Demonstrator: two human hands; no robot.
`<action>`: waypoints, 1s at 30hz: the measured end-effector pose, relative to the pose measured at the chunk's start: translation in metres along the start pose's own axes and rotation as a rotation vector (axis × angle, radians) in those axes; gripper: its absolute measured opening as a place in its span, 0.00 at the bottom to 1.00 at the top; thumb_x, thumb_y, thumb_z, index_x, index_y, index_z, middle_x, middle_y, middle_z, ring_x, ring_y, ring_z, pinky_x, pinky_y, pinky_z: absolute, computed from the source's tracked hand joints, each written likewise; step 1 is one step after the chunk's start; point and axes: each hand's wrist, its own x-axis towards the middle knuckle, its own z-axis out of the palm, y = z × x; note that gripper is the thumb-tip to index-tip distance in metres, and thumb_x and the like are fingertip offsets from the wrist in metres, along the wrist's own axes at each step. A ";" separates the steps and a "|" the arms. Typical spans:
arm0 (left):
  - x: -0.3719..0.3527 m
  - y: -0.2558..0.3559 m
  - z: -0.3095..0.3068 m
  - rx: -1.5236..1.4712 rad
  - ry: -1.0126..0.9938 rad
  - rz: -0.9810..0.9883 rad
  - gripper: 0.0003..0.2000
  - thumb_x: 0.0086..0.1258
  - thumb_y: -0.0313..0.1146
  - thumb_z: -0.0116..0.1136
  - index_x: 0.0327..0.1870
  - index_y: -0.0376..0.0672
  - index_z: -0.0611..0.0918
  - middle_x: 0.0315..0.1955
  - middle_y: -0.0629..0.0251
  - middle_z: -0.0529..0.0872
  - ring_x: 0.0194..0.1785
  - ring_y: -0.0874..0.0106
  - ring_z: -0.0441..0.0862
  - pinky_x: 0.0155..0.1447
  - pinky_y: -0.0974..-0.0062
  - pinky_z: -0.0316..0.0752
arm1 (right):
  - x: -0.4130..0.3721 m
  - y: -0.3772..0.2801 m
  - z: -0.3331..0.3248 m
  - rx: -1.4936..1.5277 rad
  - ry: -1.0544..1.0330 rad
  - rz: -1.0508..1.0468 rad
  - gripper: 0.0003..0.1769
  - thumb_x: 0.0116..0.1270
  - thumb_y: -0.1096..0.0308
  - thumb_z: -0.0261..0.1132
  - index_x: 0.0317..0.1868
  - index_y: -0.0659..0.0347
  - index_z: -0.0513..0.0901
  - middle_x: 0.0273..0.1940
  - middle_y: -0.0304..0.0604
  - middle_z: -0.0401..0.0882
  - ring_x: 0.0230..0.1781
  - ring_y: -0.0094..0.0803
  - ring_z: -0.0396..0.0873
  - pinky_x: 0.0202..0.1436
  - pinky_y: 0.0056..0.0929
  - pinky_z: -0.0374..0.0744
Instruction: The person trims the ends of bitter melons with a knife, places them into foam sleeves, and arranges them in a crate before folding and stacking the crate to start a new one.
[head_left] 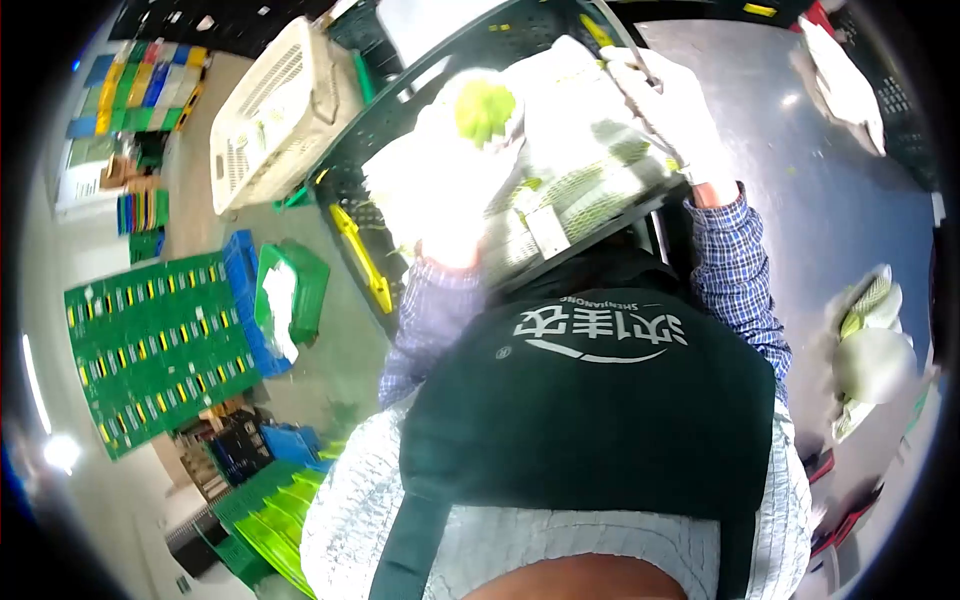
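A dark crate point(400, 110) with yellow handles stands in front of my body, filled with vegetables in white net wrapping point(590, 190). Over its left part is my left hand point(450, 180), in a white glove and washed out by glare. Beside those fingers shows a round green vegetable point(484, 110); whether I grip it is not clear. My right hand point(665, 100), also gloved, lies at the crate's right rim with its fingers bent over the edge. A small white label point(547, 231) sits on the netted vegetables near the crate's near side.
A cream basket point(270, 120) stands left of the crate. Farther left are a green bin point(305, 290) and stacked green crates point(160, 350). On the grey surface at right lie a netted bundle point(870, 350) and a white bundle point(845, 85).
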 end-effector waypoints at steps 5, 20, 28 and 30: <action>-0.009 0.010 0.000 -0.476 -0.306 -0.068 0.33 0.70 0.39 0.64 0.73 0.38 0.66 0.67 0.49 0.73 0.70 0.56 0.71 0.71 0.59 0.70 | -0.027 -0.031 -0.017 0.222 -0.113 -0.291 0.28 0.65 0.54 0.69 0.58 0.67 0.80 0.49 0.52 0.85 0.47 0.34 0.84 0.50 0.28 0.82; -0.001 0.101 0.061 -1.428 -1.215 -0.473 0.28 0.81 0.44 0.46 0.70 0.27 0.69 0.65 0.45 0.77 0.68 0.57 0.76 0.74 0.59 0.67 | -0.301 -0.070 -0.142 0.191 0.772 0.780 0.40 0.61 0.63 0.76 0.69 0.69 0.70 0.56 0.47 0.82 0.53 0.31 0.81 0.55 0.31 0.82; -0.030 -0.122 0.049 -0.589 -0.613 -0.851 0.14 0.76 0.40 0.61 0.52 0.39 0.82 0.44 0.67 0.86 0.46 0.77 0.81 0.55 0.78 0.75 | -0.583 0.052 -0.251 -0.727 0.927 1.154 0.45 0.64 0.55 0.75 0.73 0.70 0.65 0.64 0.46 0.78 0.59 0.33 0.78 0.65 0.32 0.74; -0.040 -0.142 0.051 -0.432 -0.624 -0.714 0.12 0.76 0.38 0.62 0.50 0.40 0.82 0.42 0.69 0.85 0.46 0.80 0.80 0.54 0.79 0.74 | -0.582 0.049 -0.254 -0.935 0.862 1.336 0.50 0.62 0.45 0.73 0.75 0.66 0.64 0.65 0.50 0.78 0.62 0.40 0.78 0.66 0.34 0.74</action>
